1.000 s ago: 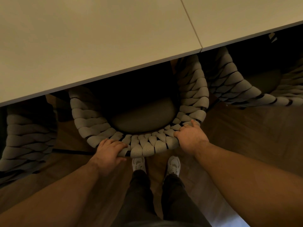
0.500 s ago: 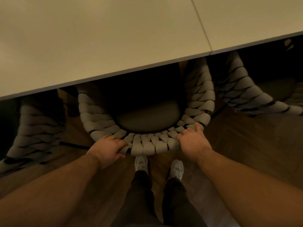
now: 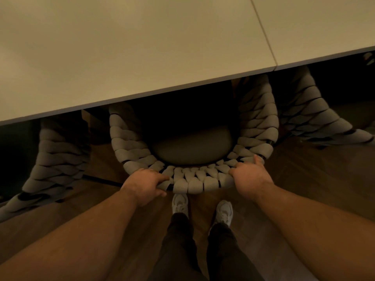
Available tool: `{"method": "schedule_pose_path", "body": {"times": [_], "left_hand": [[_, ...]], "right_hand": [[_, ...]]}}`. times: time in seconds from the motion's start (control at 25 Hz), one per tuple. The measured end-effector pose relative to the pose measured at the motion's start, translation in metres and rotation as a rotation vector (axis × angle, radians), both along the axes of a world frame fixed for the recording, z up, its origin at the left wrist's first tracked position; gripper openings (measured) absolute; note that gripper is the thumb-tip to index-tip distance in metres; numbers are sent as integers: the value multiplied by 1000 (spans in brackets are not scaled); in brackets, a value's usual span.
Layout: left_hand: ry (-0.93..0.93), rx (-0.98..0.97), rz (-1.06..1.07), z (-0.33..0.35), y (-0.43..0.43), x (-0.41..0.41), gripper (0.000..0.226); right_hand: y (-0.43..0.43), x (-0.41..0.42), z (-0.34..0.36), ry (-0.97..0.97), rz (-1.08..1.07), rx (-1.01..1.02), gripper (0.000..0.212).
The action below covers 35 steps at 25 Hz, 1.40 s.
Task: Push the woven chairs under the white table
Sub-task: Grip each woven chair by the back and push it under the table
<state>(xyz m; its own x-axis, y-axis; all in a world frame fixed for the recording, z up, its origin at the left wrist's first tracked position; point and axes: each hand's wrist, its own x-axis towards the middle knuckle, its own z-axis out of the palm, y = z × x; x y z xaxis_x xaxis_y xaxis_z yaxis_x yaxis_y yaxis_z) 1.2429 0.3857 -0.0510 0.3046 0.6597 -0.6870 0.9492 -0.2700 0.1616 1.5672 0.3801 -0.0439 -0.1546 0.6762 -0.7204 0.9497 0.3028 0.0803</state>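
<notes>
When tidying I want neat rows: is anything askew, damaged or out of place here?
Nothing stands out: the left hand and right hand grip the middle woven chair, partly under the white table; its weave looks intact.

We grip the grey woven rope chair (image 3: 194,180), left hand (image 3: 145,184) at seven o'clock, right hand (image 3: 250,179) at five; the white flat table (image 3: 142,49) overhangs it at twelve.

flat white table top (image 3: 142,57): was plain cream-white, crossed by one thin dark seam.
thick-banded woven chair (image 3: 192,183): was grey-beige, braided, with black gaps between bands.
round seat cushion (image 3: 192,147): was plain dull grey.
wood plank floor (image 3: 314,169): was dark brown.
laced trainers (image 3: 179,203): were white.
long trousers (image 3: 178,240): were black.
</notes>
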Motion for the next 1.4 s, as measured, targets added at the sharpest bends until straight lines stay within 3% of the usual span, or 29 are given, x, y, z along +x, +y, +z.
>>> {"method": "schedule_pose_path", "body": {"times": [0.2, 0.52, 0.76, 1.0, 1.24, 1.4], "left_hand": [[22, -4, 34, -1, -1, 7, 63], [137, 44, 89, 11, -21, 29, 53], [35, 20, 241, 32, -42, 57, 48], [31, -22, 114, 55, -34, 61, 36], [-85, -70, 76, 75, -20, 55, 39], [-133, -24, -22, 99, -9, 78, 38]], "right_hand": [[-1, -2, 0, -13, -3, 18, 35], [-34, 13, 15, 189, -57, 62, 60], [-62, 30, 50, 280, -170, 52, 66], [-74, 40, 66, 315, -421, 129, 58], [-85, 27, 96, 385, -767, 266, 43], [-117, 41, 119, 330, -909, 356, 49]]}}
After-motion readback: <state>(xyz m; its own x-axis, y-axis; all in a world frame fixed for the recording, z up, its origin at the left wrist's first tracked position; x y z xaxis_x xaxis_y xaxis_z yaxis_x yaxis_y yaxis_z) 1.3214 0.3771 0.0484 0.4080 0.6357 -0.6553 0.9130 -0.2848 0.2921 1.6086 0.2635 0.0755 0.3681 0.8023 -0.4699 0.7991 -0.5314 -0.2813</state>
